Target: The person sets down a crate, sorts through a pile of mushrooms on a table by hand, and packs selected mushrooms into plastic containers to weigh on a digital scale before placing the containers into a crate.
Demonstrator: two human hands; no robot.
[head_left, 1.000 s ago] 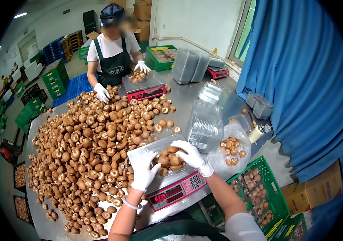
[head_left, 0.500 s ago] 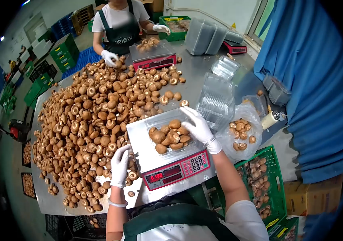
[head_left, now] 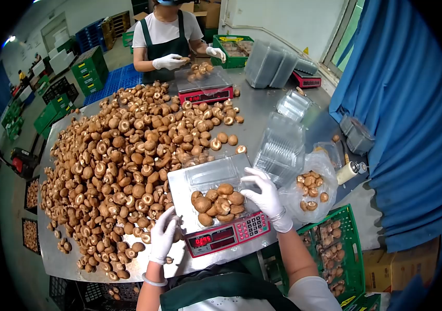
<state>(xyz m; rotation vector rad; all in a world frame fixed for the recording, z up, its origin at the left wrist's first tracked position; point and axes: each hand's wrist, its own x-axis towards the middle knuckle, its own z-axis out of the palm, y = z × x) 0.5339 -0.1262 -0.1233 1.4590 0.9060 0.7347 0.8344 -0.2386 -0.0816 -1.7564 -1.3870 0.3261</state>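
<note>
Brown shiitake mushrooms fill a clear plastic tray on a red digital scale. The tray's lid side lies folded back at the far end. My right hand, in a white glove, is at the scale's right edge beside the tray, fingers spread and holding nothing. At the scale's left front corner, my gloved left hand has its fingers apart. A mushroom shows partly behind that hand, but no grip on it is visible. The big mushroom pile lies left of the scale.
Across the table, a co-worker's gloved hands are at a second scale. Stacked clear trays and a bag of mushrooms lie to the right. A green crate of packed trays stands below, near a blue curtain.
My right hand has drawn back slightly toward me along the scale's edge. The red display reads a higher number. The co-worker's hand has lifted from the pile toward the other scale.
</note>
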